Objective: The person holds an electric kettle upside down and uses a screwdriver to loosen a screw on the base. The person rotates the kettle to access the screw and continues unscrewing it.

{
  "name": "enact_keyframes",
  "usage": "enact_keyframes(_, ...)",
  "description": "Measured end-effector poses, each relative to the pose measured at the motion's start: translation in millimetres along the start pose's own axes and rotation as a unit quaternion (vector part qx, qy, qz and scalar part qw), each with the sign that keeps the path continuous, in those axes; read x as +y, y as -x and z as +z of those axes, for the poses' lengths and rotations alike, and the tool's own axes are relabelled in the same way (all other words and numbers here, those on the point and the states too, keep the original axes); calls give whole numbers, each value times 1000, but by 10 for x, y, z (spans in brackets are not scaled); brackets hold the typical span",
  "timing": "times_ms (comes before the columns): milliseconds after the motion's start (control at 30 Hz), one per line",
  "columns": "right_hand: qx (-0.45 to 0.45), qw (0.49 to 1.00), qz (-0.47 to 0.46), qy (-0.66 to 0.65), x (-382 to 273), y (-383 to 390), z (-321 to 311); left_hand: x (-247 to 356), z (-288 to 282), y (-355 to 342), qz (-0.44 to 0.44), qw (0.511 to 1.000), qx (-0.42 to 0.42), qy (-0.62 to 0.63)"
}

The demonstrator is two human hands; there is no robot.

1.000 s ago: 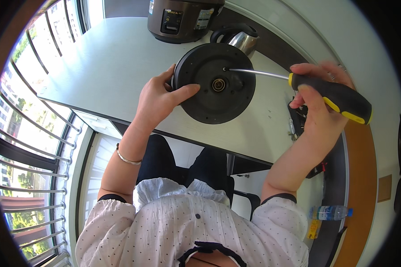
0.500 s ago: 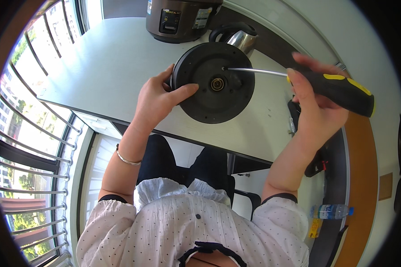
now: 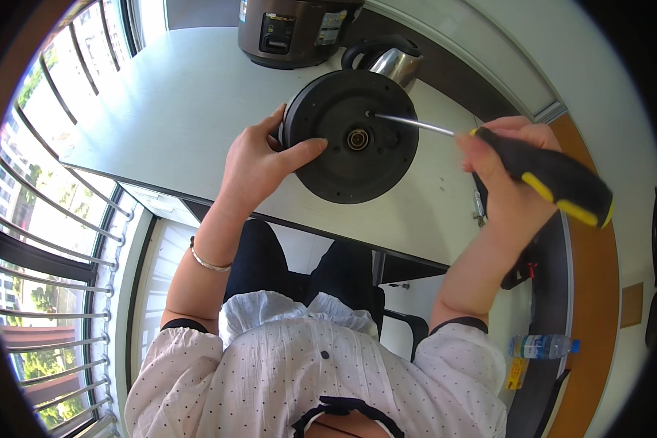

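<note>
My left hand (image 3: pixel 266 157) grips the left rim of a round black base (image 3: pixel 328 175), its thumb lying over the face. A ringed, brass-coloured connector (image 3: pixel 358 139) sits at the middle of that face, with small holes around it. My right hand (image 3: pixel 515 164) is wrapped round the black and yellow handle of a screwdriver (image 3: pixel 555 171). The screwdriver's steel shaft points left, and its tip meets a small hole above the connector. What lies behind the base is mostly hidden.
A brown electric cooker (image 3: pixel 292 33) and a steel kettle (image 3: pixel 398 67) with a black handle stand at the back of the white table (image 3: pixel 175 109). A barred window (image 3: pixel 51 255) is on the left. At the lower right lies a plastic water bottle (image 3: pixel 544 347).
The screwdriver's handle has swung lower and turned in my right hand, so the shaft now slants more. Its tip stays at the same hole. My left hand and the base hold still.
</note>
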State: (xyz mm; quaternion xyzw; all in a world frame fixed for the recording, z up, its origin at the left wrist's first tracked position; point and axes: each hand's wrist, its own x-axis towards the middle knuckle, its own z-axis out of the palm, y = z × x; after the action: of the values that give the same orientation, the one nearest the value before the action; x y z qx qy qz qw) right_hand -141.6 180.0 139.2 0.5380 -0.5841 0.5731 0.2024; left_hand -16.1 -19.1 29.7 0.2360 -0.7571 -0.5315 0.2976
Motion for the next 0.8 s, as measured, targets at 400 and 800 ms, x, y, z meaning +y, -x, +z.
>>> enact_keyframes(400, -86, 959, 137, -233, -112, -32, -25, 25, -1, 4, 0, 1000, -1, 5)
enact_keyframes(800, 28, 999, -23, -29, -15, -17, 133, -8, -13, -19, -8, 1000, 1, 12)
